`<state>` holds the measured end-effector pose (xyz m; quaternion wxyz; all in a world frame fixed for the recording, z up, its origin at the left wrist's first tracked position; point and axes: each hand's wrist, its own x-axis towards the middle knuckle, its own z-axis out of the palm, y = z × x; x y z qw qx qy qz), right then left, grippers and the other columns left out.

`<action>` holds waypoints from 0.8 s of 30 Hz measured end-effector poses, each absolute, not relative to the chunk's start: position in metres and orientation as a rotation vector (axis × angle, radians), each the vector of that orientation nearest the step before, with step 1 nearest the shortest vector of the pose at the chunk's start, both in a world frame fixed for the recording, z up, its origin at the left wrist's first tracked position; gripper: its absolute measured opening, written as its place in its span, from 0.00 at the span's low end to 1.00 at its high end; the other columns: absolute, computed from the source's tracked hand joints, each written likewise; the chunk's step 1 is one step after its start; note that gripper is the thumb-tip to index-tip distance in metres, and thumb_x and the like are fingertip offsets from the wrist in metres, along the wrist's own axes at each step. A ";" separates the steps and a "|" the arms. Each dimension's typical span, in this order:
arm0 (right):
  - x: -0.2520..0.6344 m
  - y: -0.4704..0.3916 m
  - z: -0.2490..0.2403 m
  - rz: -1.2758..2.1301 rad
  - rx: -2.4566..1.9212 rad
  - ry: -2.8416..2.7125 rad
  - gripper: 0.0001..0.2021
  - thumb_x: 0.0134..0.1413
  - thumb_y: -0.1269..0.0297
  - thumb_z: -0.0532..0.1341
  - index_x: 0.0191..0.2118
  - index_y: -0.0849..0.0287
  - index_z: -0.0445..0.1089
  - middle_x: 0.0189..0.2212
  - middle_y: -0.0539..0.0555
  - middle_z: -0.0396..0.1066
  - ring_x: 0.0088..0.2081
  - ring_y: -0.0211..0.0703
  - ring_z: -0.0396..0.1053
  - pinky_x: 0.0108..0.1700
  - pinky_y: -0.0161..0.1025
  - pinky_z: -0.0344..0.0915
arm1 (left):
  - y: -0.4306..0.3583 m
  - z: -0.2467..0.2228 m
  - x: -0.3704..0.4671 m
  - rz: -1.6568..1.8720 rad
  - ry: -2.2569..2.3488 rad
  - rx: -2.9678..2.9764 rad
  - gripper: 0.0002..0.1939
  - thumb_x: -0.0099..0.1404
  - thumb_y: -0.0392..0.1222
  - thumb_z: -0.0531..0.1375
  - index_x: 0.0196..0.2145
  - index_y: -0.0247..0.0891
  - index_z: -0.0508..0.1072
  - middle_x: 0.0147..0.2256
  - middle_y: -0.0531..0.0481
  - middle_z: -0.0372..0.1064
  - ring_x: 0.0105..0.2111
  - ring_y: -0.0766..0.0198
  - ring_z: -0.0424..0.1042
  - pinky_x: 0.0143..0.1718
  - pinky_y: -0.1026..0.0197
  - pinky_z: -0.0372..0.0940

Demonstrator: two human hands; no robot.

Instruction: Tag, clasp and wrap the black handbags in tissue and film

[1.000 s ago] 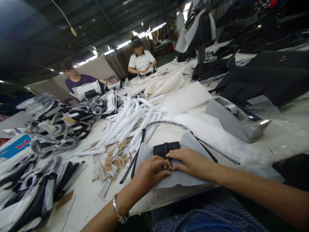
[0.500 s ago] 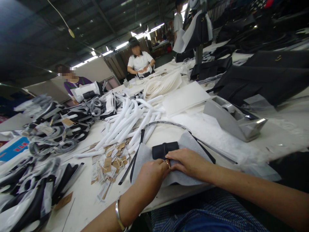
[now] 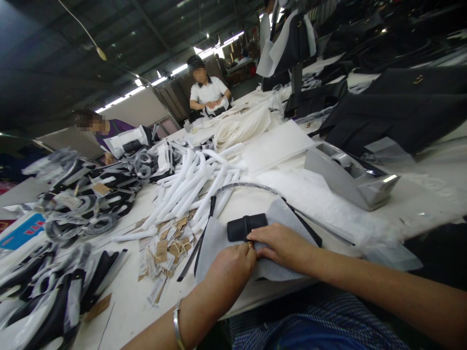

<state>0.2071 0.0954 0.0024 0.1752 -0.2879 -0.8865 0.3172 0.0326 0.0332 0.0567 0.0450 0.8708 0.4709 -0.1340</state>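
Observation:
A bag wrapped in grey-white paper (image 3: 282,265) lies in front of me, its wrapped handle (image 3: 251,185) arching away from me. A small black flap with a strap (image 3: 247,227) shows on top of the paper. My left hand (image 3: 233,265) is closed at the strap's near end, pinching a small gold-coloured clasp that its fingers mostly cover. My right hand (image 3: 279,245) lies on the paper from the right, its fingers closed at the same clasp and touching the flap's lower edge.
Tags (image 3: 162,250) and white padded tubes (image 3: 189,182) lie to the left. Further left are wrapped black bags (image 3: 54,296). A grey tape dispenser (image 3: 346,175) stands at the right, before black bags (image 3: 394,119). Two people (image 3: 209,92) work across the table.
The view has shifted slightly. My left hand's fingers have turned over the clasp and now cover more of it. My right hand stays at the flap.

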 end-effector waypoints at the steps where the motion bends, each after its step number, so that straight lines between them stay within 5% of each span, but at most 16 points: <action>1: 0.207 0.095 0.002 0.905 -0.812 -2.511 0.17 0.58 0.66 0.67 0.53 0.60 0.73 0.50 0.58 0.77 0.52 0.54 0.73 0.54 0.46 0.65 | 0.036 0.054 0.030 -0.385 1.449 2.657 0.09 0.68 0.27 0.56 0.39 0.33 0.75 0.34 0.44 0.75 0.34 0.57 0.76 0.35 0.59 0.72; 13: 0.207 0.096 0.002 0.914 -0.758 -2.498 0.09 0.63 0.69 0.61 0.47 0.58 0.74 0.45 0.56 0.77 0.47 0.49 0.74 0.50 0.41 0.66 | 0.036 0.045 0.016 -0.083 1.481 2.583 0.04 0.71 0.39 0.60 0.42 0.40 0.75 0.40 0.50 0.74 0.38 0.64 0.76 0.39 0.66 0.70; 24: 0.209 0.095 0.002 0.926 -0.727 -2.483 0.09 0.62 0.71 0.61 0.47 0.59 0.73 0.45 0.56 0.77 0.48 0.49 0.73 0.50 0.41 0.66 | 0.021 0.056 0.046 -0.567 1.556 2.748 0.12 0.66 0.25 0.57 0.45 0.34 0.73 0.36 0.43 0.74 0.32 0.56 0.76 0.30 0.60 0.72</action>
